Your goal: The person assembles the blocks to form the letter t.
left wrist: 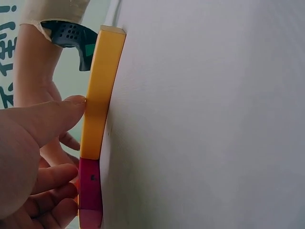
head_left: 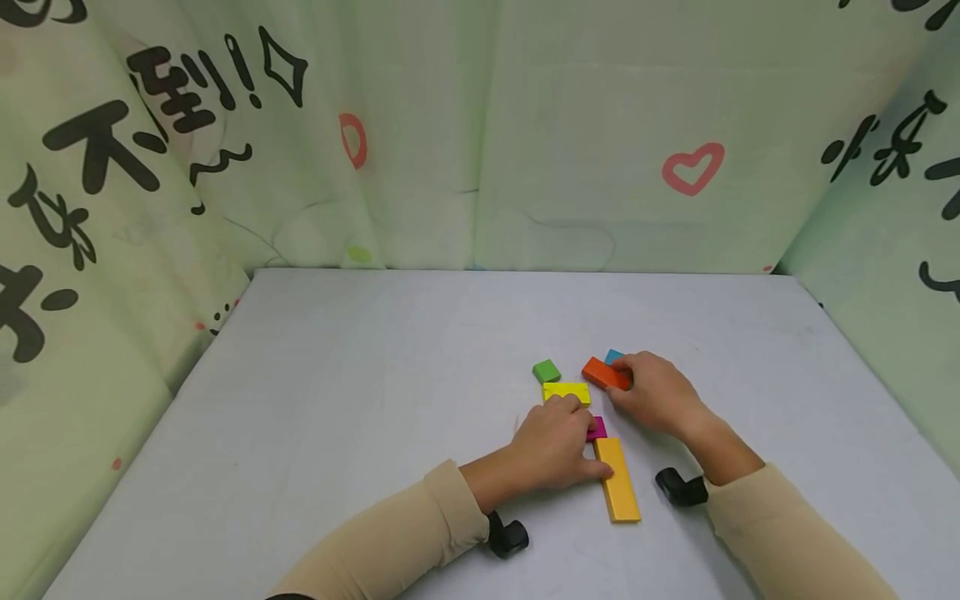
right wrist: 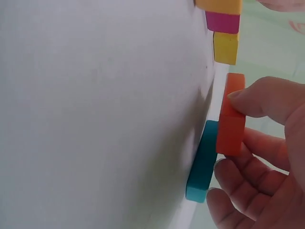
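Observation:
My right hand (head_left: 660,393) pinches an orange-red block (head_left: 604,374) between thumb and fingers. In the right wrist view that block sits just above a blue block (right wrist: 202,164), seemingly off the table. My left hand (head_left: 551,442) touches the side of a long orange-yellow block (head_left: 619,487) with its thumb. Its fingers lie against a magenta block (left wrist: 90,183), which meets the end of the long one. Beyond the left fingers lies a yellow block (head_left: 567,390), with a green block (head_left: 547,372) behind it. The left hand hides part of the magenta block.
The blocks lie on a white tabletop (head_left: 360,375). A pale green curtain (head_left: 570,167) with black characters and red hearts hangs at its back and sides. Black wrist mounts (head_left: 681,487) stick out beside both beige sleeves.

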`<state>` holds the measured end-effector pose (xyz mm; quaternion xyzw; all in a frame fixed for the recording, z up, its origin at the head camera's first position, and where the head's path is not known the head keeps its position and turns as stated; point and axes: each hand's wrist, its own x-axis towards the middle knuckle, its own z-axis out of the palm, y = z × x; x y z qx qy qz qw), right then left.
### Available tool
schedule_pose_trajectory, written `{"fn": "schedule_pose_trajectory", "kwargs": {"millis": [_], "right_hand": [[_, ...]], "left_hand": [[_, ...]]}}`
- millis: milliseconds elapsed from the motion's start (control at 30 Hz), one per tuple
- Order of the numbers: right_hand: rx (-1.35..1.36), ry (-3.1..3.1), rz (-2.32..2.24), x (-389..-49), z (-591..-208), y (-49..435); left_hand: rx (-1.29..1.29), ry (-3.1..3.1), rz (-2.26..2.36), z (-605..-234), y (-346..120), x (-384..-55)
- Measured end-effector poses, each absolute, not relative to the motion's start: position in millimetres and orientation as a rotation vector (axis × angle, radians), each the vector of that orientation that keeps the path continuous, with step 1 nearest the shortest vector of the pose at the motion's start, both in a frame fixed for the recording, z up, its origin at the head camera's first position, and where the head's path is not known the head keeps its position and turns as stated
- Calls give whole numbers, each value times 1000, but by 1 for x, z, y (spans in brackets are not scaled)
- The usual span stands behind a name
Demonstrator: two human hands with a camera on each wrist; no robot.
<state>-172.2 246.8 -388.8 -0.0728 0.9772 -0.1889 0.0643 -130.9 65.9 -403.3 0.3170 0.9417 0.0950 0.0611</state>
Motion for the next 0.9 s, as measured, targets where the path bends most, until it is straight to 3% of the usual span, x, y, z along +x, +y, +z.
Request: {"fn": "schedule_pose_trajectory", "kwargs": {"millis": [900], "right_hand": [[-355,2934,-763,-156,-379,281]], "left_hand": [[929,2844,292,-403,67,-130]]}}
